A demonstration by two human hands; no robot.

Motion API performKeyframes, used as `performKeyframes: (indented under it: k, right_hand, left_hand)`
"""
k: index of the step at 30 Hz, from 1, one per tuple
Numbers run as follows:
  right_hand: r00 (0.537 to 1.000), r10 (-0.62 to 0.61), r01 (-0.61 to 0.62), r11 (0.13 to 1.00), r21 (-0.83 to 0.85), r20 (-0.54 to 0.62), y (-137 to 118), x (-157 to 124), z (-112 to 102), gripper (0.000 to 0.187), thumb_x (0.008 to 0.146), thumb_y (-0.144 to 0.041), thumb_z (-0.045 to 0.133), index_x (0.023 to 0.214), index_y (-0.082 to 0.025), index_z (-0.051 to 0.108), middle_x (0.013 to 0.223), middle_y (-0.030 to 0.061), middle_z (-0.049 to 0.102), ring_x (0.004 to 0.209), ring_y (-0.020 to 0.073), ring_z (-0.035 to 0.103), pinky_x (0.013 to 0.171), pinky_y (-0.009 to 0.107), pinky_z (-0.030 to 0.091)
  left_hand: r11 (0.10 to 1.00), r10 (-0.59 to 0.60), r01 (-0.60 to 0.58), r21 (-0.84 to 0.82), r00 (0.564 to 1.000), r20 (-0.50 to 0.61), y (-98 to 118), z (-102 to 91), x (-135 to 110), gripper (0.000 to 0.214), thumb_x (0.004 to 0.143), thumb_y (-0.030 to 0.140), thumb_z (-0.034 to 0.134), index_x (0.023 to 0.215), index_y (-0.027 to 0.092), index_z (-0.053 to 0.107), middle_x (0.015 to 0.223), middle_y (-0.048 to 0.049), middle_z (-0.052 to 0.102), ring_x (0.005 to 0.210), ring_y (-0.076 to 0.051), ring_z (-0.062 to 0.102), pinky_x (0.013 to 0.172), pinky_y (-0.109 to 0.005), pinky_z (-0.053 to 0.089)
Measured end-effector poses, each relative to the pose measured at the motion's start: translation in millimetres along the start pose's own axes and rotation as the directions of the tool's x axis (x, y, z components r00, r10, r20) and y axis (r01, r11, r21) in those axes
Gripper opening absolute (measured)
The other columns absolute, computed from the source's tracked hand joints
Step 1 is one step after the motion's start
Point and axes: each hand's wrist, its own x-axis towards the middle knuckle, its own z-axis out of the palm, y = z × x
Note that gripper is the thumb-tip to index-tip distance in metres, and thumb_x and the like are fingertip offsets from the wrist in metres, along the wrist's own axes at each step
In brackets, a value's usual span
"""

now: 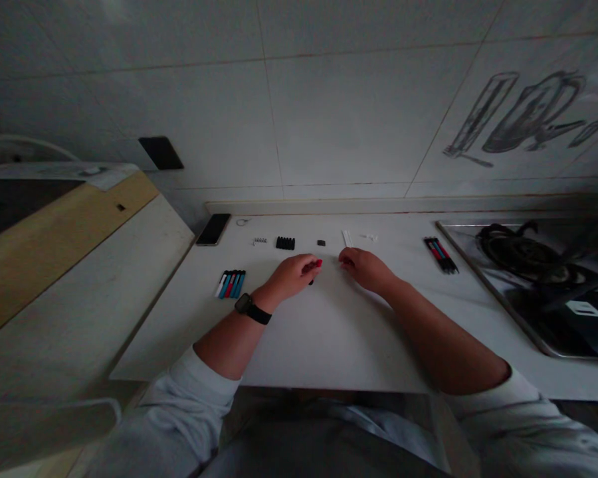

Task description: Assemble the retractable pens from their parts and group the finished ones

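Note:
Over the middle of the white worktop, my left hand (pixel 295 273) is closed around a red pen barrel (pixel 319 263). Its red end sticks out past the fingertips, and a dark end shows below them. My right hand (pixel 363 265) is a short way to the right, fingers pinched together; whatever they hold is too small to make out. Just beyond it lie thin white pen refills (pixel 347 238) and some small whitish parts (pixel 369 237). Small springs (pixel 260 240), a row of black grips (pixel 286 243) and a small dark piece (pixel 321 243) lie farther left.
Several coloured pen barrels (pixel 230 284) lie left of my left forearm. A phone (pixel 214 229) and a ring (pixel 242 222) are at the back left. On the right, a group of pens (pixel 441 255) lies beside a gas stove (pixel 508 292). A tiled wall stands behind.

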Motion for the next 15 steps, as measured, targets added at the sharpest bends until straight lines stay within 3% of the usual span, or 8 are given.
performKeyframes:
  k: [4, 8, 11, 15]
  right_hand:
    - [0.982, -0.017, 0.084, 0.931, 0.354, -0.188, -10, 2, 4, 0.014, 0.095, -0.028, 0.057, 0.100, -0.021, 0.068, 0.099, 0.0064, 0.072, 0.089, 0.0188, 0.065, 0.084, 0.031, 0.050]
    - [0.966, 0.102, 0.100, 0.700, 0.708, -0.238, -24, 1, 10, 0.024, 0.089, -0.045, 0.069, 0.096, -0.022, 0.065, 0.089, 0.0034, 0.071, 0.082, 0.0177, 0.066, 0.078, 0.031, 0.053]
    - [0.961, 0.132, 0.115, 0.602, 0.790, -0.241, -33, 0, 13, 0.030, 0.085, -0.051, 0.073, 0.092, -0.023, 0.065, 0.089, 0.0033, 0.071, 0.085, 0.0180, 0.067, 0.081, 0.033, 0.054]
    - [0.957, 0.130, 0.127, 0.619, 0.775, -0.260, -38, -2, 17, 0.029, 0.084, -0.051, 0.074, 0.090, -0.023, 0.067, 0.087, 0.0031, 0.071, 0.082, 0.0176, 0.067, 0.081, 0.034, 0.054]
  left_hand:
    - [0.999, 0.050, -0.050, -0.004, 0.999, -0.016, 5, -1.1, -1, 0.014, 0.098, 0.031, 0.061, 0.100, 0.019, 0.070, 0.093, -0.0044, 0.073, 0.082, -0.017, 0.065, 0.076, -0.028, 0.048]
    - [0.994, 0.105, -0.103, 0.024, 0.993, -0.054, 8, -2.9, -1, 0.012, 0.095, 0.031, 0.066, 0.098, 0.020, 0.070, 0.097, -0.0052, 0.073, 0.087, -0.018, 0.066, 0.080, -0.029, 0.048]
    - [0.990, 0.130, -0.126, 0.070, 0.990, -0.056, 9, -4.2, -1, 0.014, 0.095, 0.034, 0.068, 0.097, 0.021, 0.071, 0.097, -0.0055, 0.073, 0.089, -0.019, 0.066, 0.083, -0.031, 0.049]
    - [0.984, 0.147, -0.142, 0.105, 0.988, -0.043, 9, -4.7, -2, 0.014, 0.095, 0.034, 0.068, 0.098, 0.021, 0.072, 0.095, -0.0059, 0.073, 0.088, -0.020, 0.066, 0.083, -0.032, 0.049]
